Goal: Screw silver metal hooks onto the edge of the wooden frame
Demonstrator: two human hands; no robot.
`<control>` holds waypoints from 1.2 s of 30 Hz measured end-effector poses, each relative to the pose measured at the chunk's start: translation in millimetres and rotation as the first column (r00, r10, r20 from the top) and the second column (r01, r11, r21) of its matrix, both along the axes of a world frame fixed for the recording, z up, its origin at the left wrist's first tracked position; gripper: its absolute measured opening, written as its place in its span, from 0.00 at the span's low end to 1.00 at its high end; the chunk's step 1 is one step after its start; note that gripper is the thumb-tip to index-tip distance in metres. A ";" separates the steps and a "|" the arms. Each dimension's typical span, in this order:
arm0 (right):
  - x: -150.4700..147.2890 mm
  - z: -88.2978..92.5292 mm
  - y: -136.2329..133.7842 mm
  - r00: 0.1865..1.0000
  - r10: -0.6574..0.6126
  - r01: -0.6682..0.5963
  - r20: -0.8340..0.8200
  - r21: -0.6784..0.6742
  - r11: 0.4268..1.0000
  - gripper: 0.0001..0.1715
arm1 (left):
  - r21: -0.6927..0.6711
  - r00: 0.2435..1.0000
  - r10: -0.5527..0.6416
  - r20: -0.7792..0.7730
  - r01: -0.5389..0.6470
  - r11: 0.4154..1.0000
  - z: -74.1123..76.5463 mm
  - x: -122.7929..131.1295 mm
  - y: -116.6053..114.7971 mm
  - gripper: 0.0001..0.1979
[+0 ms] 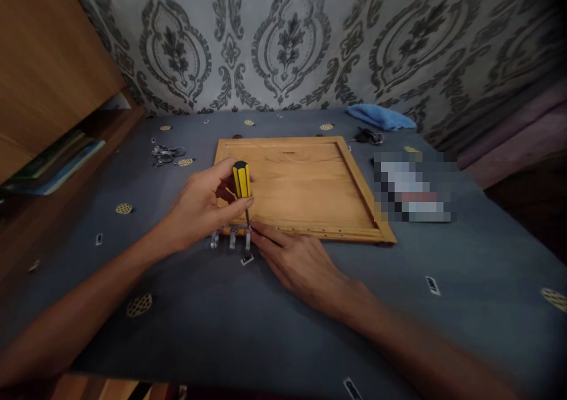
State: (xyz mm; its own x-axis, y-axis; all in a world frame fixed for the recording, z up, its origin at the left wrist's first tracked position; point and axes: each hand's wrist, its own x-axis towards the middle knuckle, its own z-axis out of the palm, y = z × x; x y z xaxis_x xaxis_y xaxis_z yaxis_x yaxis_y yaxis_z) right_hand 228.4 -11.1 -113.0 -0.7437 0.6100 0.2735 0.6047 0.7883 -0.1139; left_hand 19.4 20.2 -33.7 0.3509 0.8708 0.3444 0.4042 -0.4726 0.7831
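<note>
A yellow and black screwdriver (241, 180) stands nearly upright in my left hand (206, 196), its fingers closed about the handle's lower part. Its shaft points down to the near edge of a framed wooden board (301, 181) lying flat. At that edge, a metal strip with several hooks (233, 238) hangs over the front, at the left end. My right hand (303, 264) rests low beside the screwdriver's tip, fingertips together at the hook strip's right end. Whether they pinch a screw there is too small to tell. Small dark holes run along the frame's near edge.
Metal hooks or similar pieces (166, 155) lie in a heap at left. Behind the board are a dark object (368, 136) and a blue cloth (381, 116). A blurred-out flat item (414, 190) lies at right. A wooden cabinet (53, 51) stands at left.
</note>
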 end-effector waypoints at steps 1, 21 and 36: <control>-0.2 0.3 -0.1 1.000 -0.001 0.001 0.004 -0.004 1.000 0.22 | -0.004 1.000 0.006 -0.004 -0.006 1.000 -0.4 -0.2 0.1 0.06; -0.7 2.2 -1.3 1.000 -0.005 0.006 0.015 -0.027 1.000 0.24 | -0.041 0.996 0.003 0.088 0.001 0.999 6.8 -5.4 -3.0 0.14; -1.0 3.0 -1.7 1.000 -0.008 0.008 0.003 -0.039 0.999 0.23 | -0.035 1.000 -0.014 0.010 0.014 0.999 4.3 -0.1 -3.0 0.08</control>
